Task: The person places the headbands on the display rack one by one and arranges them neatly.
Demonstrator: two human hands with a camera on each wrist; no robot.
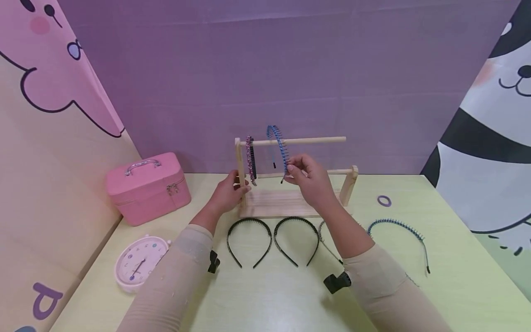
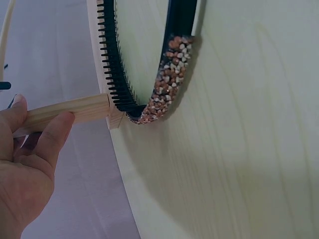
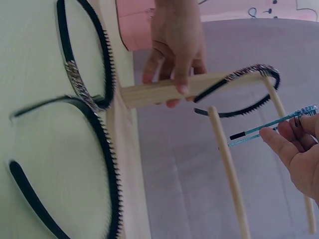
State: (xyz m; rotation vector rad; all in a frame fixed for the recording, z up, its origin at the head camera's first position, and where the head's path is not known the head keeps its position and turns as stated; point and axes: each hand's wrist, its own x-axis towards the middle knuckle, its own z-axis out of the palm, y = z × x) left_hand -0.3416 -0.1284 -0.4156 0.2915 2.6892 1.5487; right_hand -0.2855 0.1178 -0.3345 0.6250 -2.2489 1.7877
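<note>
**Blue headband (image 1: 284, 150) pinched over the upper bar (image 1: 315, 139), rack (image 1: 282, 203) gripped at its post**

The fingers of the right hand (image 1: 309, 177) pinch the blue headband near the end of its near leg. Held this low, its toothed crown is unobstructed and arches above the upper bar, with the dark-tipped far leg hanging on the other side. It appears to straddle the bar without its crown resting there; whether a leg touches the wood, I cannot tell.

The fingers of the left hand (image 1: 228, 191) grip the rack's left post (image 1: 239, 159), thumb on one side and fingers on the other, presumably to stop the light wooden frame from tipping or sliding.

Just beside that post, a studded headband (image 1: 250, 159) hangs from the same bar, legs down, so its own curve probably keeps it there.

In front of the rack, two black headbands (image 1: 249, 220) (image 1: 296, 218) lie flat on the table (image 1: 282, 299), crowns toward the base and tips toward the person, likely for easy reach. Another headband (image 1: 329, 249) is partly covered by the right forearm. Farther right lie a second blue headband (image 1: 398, 222) and, behind it, a purple ring (image 1: 384, 201).

Out to the left stand a pink case (image 1: 145, 193) and a round clock (image 1: 138, 263), apparently set aside from the handwork.
</note>
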